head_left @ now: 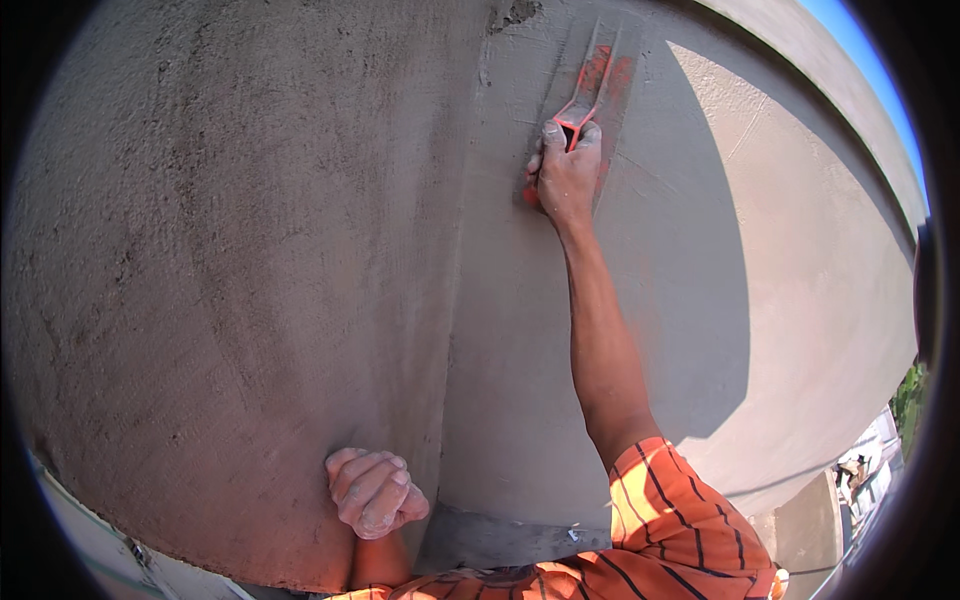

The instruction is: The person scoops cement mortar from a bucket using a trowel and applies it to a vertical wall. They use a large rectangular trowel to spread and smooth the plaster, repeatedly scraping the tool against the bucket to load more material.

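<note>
My right hand (pixel 570 182), smeared with plaster, is raised high and wrapped round the handle of a red-orange plastering float (pixel 598 72). The float's long face lies against the grey plastered wall (pixel 520 330), its length tilted slightly to the right at the top, its edges blurred. Down at the lower left, my left hand (pixel 375 492) is curled into a fist close to my body, also dusted with plaster. Nothing shows sticking out of that fist. It is nearest to the rougher brown-grey wall (pixel 250 300) on the left.
The two wall faces meet at an inner corner (pixel 455 280) running top to bottom. A rough broken patch (pixel 515 12) marks the top. Sunlight brightens the wall's right part (pixel 810 260), under a projecting curved edge (pixel 850 110). Cluttered debris (pixel 865 475) lies at lower right.
</note>
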Demonstrator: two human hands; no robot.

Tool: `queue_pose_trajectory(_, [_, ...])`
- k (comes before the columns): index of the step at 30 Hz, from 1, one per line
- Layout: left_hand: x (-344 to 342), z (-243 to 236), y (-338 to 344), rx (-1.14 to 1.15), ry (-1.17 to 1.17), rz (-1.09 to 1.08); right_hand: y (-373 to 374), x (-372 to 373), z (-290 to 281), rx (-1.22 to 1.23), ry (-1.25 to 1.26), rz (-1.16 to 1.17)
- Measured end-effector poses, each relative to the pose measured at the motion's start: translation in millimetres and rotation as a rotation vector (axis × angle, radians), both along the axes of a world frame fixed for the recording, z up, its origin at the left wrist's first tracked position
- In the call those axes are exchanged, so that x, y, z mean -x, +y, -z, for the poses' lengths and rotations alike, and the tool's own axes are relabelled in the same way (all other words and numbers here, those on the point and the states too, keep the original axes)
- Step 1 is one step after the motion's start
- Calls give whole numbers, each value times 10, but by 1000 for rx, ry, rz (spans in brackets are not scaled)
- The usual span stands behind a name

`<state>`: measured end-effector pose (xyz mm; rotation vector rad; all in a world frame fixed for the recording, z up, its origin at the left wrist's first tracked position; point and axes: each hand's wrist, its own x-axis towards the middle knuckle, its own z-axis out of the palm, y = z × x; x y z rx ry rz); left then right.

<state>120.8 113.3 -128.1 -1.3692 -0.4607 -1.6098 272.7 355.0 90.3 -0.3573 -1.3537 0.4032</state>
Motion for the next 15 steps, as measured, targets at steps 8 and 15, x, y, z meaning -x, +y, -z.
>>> queue_pose_trajectory(8, [16, 118, 13, 34, 73, -83, 335, 55, 170, -135, -199, 432])
queue_pose_trajectory(15, [118, 75, -8, 25, 111, -101, -236, -1963, 1, 123, 59, 321])
